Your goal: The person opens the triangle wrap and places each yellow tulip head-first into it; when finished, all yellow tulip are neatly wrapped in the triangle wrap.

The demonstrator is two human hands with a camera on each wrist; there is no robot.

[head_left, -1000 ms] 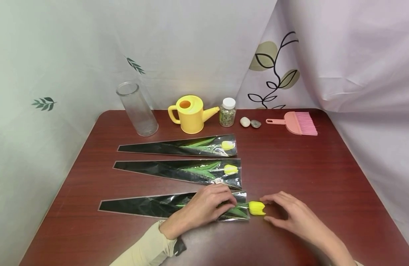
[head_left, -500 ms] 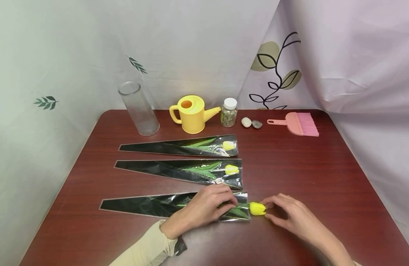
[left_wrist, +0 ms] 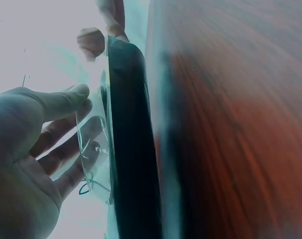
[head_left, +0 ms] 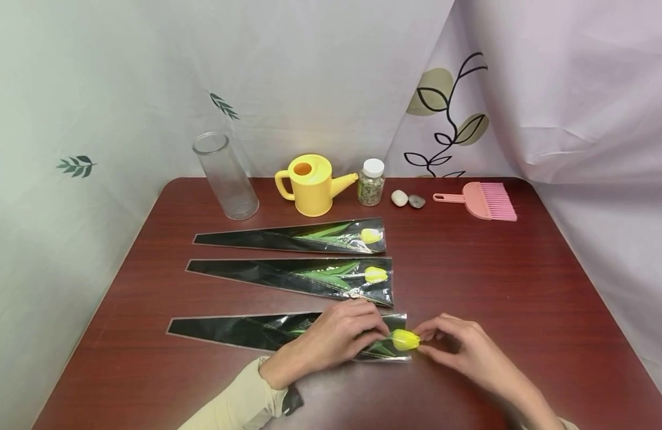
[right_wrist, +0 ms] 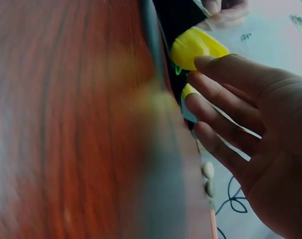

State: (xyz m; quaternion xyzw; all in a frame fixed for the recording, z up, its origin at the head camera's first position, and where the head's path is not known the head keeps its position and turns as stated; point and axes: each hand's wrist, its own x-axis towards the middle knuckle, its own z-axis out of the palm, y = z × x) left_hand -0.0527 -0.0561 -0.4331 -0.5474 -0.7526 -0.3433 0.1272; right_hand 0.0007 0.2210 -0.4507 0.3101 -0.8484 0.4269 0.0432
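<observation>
Draped pale curtains with leaf prints back a reddish-brown wooden surface [head_left: 497,280]. From my remote station I log three long, tapered cellophane sleeves lying side by side, wide ends to the right.

Nearest sleeve [head_left: 239,332]: my operator's left hand [head_left: 331,340] rests on its wide end, fingers curled over the film and pressing it down; the left wrist view shows the fingers against the clear film edge. The right hand [head_left: 460,352] pinches the yellow tulip head [head_left: 405,340] between thumb and fingertips, right at the sleeve's mouth. The head sits partly inside the opening, green leaves visible under the film just left of it. In the right wrist view the tulip head [right_wrist: 195,47] touches the index fingertip.

Middle sleeve [head_left: 288,276] and far sleeve [head_left: 293,237] each hold a yellow tulip, untouched, well apart from both hands.

Back row, left to right: clear glass cylinder vase [head_left: 226,176], yellow watering can [head_left: 309,184], small white-capped jar [head_left: 370,181], two pebbles [head_left: 407,199], pink hand brush [head_left: 484,200].
</observation>
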